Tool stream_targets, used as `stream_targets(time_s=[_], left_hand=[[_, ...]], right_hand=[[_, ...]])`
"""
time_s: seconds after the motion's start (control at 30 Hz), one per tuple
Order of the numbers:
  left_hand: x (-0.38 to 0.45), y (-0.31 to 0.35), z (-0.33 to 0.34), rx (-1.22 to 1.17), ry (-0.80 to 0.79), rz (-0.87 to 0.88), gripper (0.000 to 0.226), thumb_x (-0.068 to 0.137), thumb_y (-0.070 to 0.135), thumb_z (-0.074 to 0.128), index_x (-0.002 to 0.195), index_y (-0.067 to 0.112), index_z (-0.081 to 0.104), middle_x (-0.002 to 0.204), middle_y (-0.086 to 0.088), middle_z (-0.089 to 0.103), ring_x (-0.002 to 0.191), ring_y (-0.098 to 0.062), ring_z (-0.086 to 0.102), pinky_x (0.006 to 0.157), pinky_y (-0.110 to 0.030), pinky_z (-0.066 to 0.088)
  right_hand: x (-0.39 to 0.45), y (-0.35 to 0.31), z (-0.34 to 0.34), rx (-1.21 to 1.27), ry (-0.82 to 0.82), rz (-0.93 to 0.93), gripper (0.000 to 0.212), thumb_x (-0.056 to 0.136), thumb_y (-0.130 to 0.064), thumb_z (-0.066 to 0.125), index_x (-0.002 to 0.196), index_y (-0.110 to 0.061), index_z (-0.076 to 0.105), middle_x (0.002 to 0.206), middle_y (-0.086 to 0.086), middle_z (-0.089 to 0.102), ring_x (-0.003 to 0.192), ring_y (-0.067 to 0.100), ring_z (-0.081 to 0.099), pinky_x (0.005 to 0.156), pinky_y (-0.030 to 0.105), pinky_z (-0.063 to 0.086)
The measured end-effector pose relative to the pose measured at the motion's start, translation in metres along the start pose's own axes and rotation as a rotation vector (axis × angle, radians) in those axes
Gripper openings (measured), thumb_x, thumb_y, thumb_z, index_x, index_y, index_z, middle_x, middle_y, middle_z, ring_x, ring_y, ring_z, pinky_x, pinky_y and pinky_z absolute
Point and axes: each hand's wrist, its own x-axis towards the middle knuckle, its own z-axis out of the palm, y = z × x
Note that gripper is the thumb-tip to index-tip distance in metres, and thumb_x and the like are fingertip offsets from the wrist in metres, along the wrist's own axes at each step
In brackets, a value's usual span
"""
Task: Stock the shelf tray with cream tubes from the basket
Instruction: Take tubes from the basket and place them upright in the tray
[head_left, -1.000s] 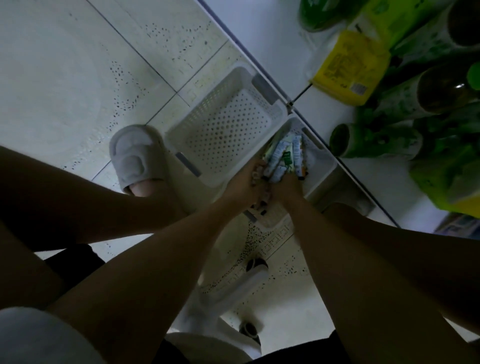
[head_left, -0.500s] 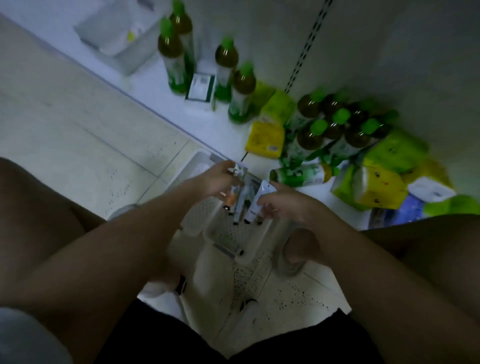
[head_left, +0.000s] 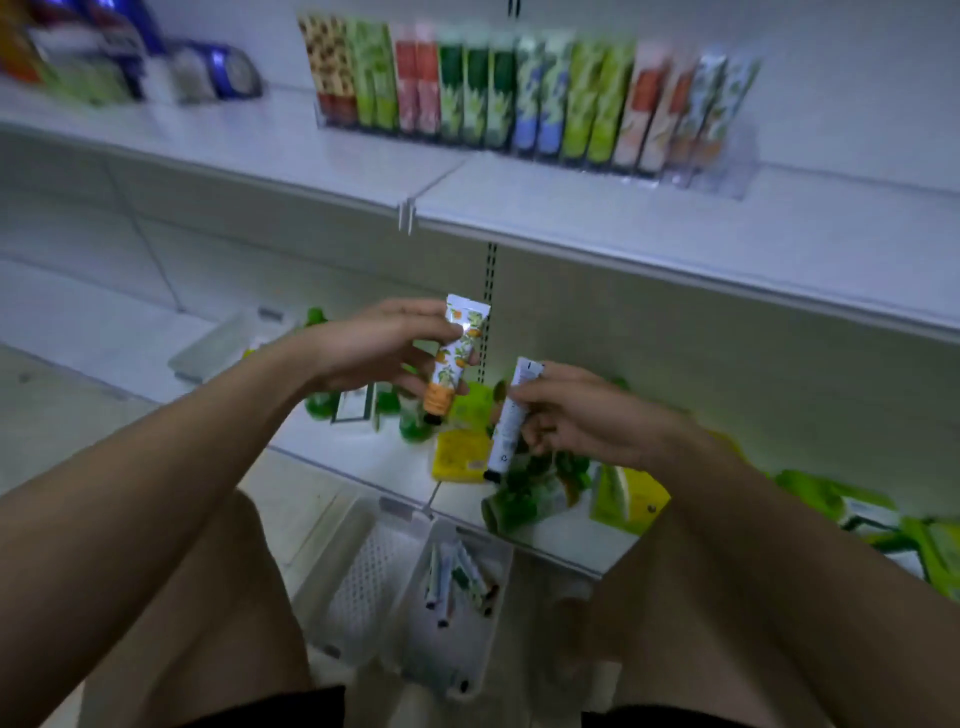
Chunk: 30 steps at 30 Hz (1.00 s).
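Note:
My left hand (head_left: 379, 348) holds a cream tube with an orange print (head_left: 456, 358), cap down, at chest height. My right hand (head_left: 582, 421) grips a white cream tube (head_left: 509, 421), also cap down, just right of it. Below between my knees sits a white basket (head_left: 488, 561) with several more tubes (head_left: 457, 577). On the upper shelf a clear tray (head_left: 722, 171) holds a row of upright coloured tubes (head_left: 519, 98); its right end shows a bare section.
An empty white perforated basket (head_left: 363, 566) lies left of the tube basket on the floor. The low shelf carries green bottles (head_left: 524, 499) and yellow-green packs (head_left: 623, 499). Blue and white packs (head_left: 208, 73) sit at the upper shelf's left. My knees flank the baskets.
Both hands rose out of the basket, each with a tube, and the view tilted up from the floor to the upper shelf and its tray.

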Motion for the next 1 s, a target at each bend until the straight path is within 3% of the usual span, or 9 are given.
stream_targets(time_s=[0.1,0.17,0.3,0.43,0.5,0.63,0.77,0.93,1.0], left_hand=[[-0.004,0.049,0.015,0.083,-0.045,0.079,0.016,0.086,0.026,0.061,0.099,0.024,0.071,0.106,-0.012,0.072,0.09,-0.031,0.071,0.066,-0.035,0.058],[-0.002,0.077,0.024,0.144,-0.05,0.125,0.02,0.086,0.028,0.061,0.102,0.019,0.068,0.107,-0.013,0.072,0.092,-0.03,0.071,0.066,-0.033,0.057],[0.004,0.134,0.039,0.251,-0.004,0.264,0.015,0.086,0.03,0.06,0.092,0.022,0.071,0.106,-0.01,0.073,0.094,-0.025,0.069,0.076,-0.033,0.054],[0.017,0.184,0.048,0.369,0.051,0.425,0.025,0.088,0.038,0.064,0.096,0.015,0.07,0.099,-0.004,0.072,0.091,-0.021,0.066,0.077,-0.029,0.057],[0.025,0.205,0.054,0.395,0.068,0.475,0.018,0.088,0.037,0.066,0.088,0.02,0.073,0.086,0.002,0.07,0.082,-0.013,0.065,0.078,-0.03,0.057],[0.049,0.24,0.061,0.421,0.153,0.561,0.007,0.087,0.024,0.07,0.093,0.021,0.072,0.09,-0.001,0.072,0.081,-0.013,0.068,0.072,-0.028,0.056],[0.075,0.266,0.064,0.368,0.22,0.58,0.02,0.084,0.006,0.072,0.1,0.014,0.065,0.086,-0.01,0.069,0.075,-0.018,0.068,0.07,-0.032,0.06],[0.113,0.282,0.076,0.43,0.354,0.543,0.008,0.085,0.001,0.069,0.091,0.003,0.065,0.083,-0.01,0.068,0.076,-0.02,0.067,0.066,-0.023,0.058],[0.128,0.283,0.083,0.46,0.383,0.553,0.009,0.085,0.003,0.07,0.094,0.003,0.069,0.079,-0.006,0.069,0.071,-0.014,0.067,0.062,-0.019,0.055]], right_hand=[[-0.019,-0.032,0.012,-0.278,0.126,-0.135,0.012,0.093,-0.019,0.059,0.083,-0.018,0.053,0.073,0.009,0.065,0.04,0.008,0.043,0.039,0.021,0.032],[-0.031,-0.054,0.016,-0.382,0.147,-0.186,0.012,0.095,-0.019,0.053,0.083,-0.017,0.051,0.07,0.006,0.068,0.037,0.005,0.042,0.038,0.02,0.032],[-0.063,-0.105,0.014,-0.429,0.112,-0.207,0.015,0.085,-0.025,0.053,0.09,-0.011,0.057,0.074,0.008,0.069,0.046,0.013,0.046,0.043,0.022,0.041],[-0.089,-0.152,-0.006,-0.485,0.107,-0.254,0.008,0.096,-0.013,0.052,0.1,-0.008,0.057,0.088,0.019,0.065,0.066,0.02,0.061,0.061,0.028,0.058],[-0.099,-0.173,-0.022,-0.55,0.138,-0.282,0.01,0.097,-0.01,0.054,0.104,-0.005,0.06,0.097,0.021,0.067,0.077,0.023,0.064,0.068,0.027,0.059],[-0.113,-0.211,-0.056,-0.717,0.322,-0.35,0.013,0.091,-0.003,0.062,0.103,0.003,0.062,0.092,0.02,0.07,0.071,0.021,0.068,0.065,0.026,0.059],[-0.115,-0.242,-0.088,-0.778,0.525,-0.405,0.02,0.085,0.002,0.07,0.102,0.001,0.06,0.087,0.024,0.069,0.059,0.021,0.068,0.057,0.026,0.059],[-0.104,-0.263,-0.121,-0.899,0.67,-0.417,0.009,0.089,-0.004,0.067,0.097,-0.003,0.069,0.086,0.018,0.071,0.06,0.018,0.067,0.055,0.02,0.058],[-0.098,-0.268,-0.133,-0.953,0.72,-0.43,0.01,0.091,-0.005,0.064,0.098,-0.001,0.07,0.085,0.017,0.071,0.059,0.019,0.066,0.054,0.019,0.057]])
